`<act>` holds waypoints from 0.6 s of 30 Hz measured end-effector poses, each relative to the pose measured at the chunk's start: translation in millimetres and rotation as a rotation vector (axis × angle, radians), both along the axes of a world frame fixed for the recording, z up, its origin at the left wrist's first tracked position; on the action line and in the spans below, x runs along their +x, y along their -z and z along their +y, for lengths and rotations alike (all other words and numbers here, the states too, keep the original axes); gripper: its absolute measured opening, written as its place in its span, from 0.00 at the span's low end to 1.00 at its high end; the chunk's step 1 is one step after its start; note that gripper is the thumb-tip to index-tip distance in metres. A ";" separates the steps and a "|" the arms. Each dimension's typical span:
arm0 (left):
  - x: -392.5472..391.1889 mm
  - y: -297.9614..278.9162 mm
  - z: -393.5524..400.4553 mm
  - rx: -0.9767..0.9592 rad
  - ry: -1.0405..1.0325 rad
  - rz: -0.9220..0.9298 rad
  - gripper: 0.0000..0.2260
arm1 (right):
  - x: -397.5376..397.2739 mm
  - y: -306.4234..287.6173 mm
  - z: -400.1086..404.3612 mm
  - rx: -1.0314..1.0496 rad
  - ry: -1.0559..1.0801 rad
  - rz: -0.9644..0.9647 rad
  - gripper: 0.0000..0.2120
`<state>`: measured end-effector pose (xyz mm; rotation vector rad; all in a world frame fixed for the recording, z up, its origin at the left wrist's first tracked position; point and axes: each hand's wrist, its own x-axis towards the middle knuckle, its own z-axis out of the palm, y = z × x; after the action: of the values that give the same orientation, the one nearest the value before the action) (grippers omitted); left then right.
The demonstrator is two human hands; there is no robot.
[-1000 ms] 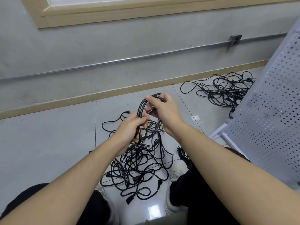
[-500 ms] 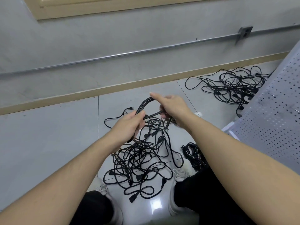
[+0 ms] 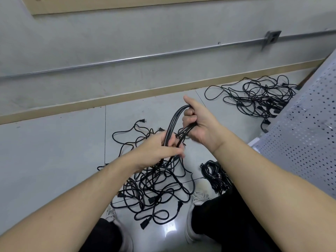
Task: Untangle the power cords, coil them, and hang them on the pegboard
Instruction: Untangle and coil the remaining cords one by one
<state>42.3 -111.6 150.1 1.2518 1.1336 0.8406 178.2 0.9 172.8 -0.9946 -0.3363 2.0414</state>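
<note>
Now right hand (image 3: 201,122) fisted round cord bundle (image 3: 173,122), left hand (image 3: 160,151) lower

Grey room corner, floor level

Grey wall (image 3: 127,33) with metal pipe (image 3: 145,56) across upper frame; wooden window frame (image 3: 109,6) at top; tan skirting board (image 3: 127,95); glossy grey floor tiles (image 3: 45,160).

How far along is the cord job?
Done: one coiled bundle lies by the right shoe. In hand: both hands, left hand and right hand, hold a half-coiled cord. Left: the tangle between the feet, the far pile, nothing visibly hung on the pegboard.
</note>
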 end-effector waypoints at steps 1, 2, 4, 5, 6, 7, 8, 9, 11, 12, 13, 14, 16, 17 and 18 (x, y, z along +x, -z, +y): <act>-1.4 -3.5 0.5 0.002 0.046 -0.012 0.15 | -0.2 0.0 0.8 0.006 0.009 0.004 0.14; -2.7 -7.1 0.6 -0.003 0.088 -0.031 0.12 | -0.3 0.3 2.0 0.014 0.012 0.001 0.14; -4.6 -11.1 -0.1 -0.042 0.144 -0.117 0.05 | -1.8 0.4 4.1 0.034 0.002 -0.028 0.16; -4.6 -12.5 -0.9 -0.064 0.145 -0.159 0.06 | -3.3 0.8 4.7 0.048 -0.002 -0.058 0.16; -4.0 -12.4 -1.2 -0.081 0.125 -0.188 0.08 | -4.8 1.8 5.0 0.066 0.003 -0.094 0.17; -2.5 -12.2 -1.4 -0.090 0.095 -0.206 0.08 | -6.4 2.0 3.8 0.081 0.010 -0.131 0.19; -0.4 -11.5 -1.7 -0.097 0.055 -0.219 0.07 | -7.5 3.0 2.2 0.093 0.010 -0.151 0.20; 1.0 -11.5 -1.6 -0.101 0.016 -0.230 0.06 | -8.4 3.9 -0.1 0.093 -0.002 -0.141 0.23; 1.2 -12.9 0.3 -0.093 -0.083 -0.271 0.06 | -8.4 7.3 -4.1 0.078 -0.085 -0.061 0.29; -0.3 -13.9 2.3 -0.075 -0.148 -0.297 0.07 | -9.0 10.2 -6.0 0.089 -0.165 -0.044 0.31; -2.2 -15.4 4.9 -0.054 -0.215 -0.325 0.08 | -10.8 12.4 -8.8 0.132 -0.269 -0.082 0.31; -4.6 -17.2 7.5 -0.039 -0.280 -0.354 0.08 | -14.6 16.3 -12.1 0.198 -0.384 -0.177 0.29; -9.6 -22.7 11.3 -0.013 -0.408 -0.414 0.08 | -23.9 22.5 -22.2 0.363 -0.614 -0.405 0.22; -13.4 -25.2 13.0 -0.002 -0.473 -0.450 0.08 | -28.3 24.8 -28.9 0.428 -0.712 -0.469 0.18; -17.9 -28.0 14.2 0.009 -0.539 -0.477 0.08 | -31.4 26.2 -35.7 0.481 -0.807 -0.483 0.16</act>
<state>24.5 -97.3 178.1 0.6887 1.0780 1.4575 146.8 -34.8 146.6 -1.1295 -1.6180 2.1746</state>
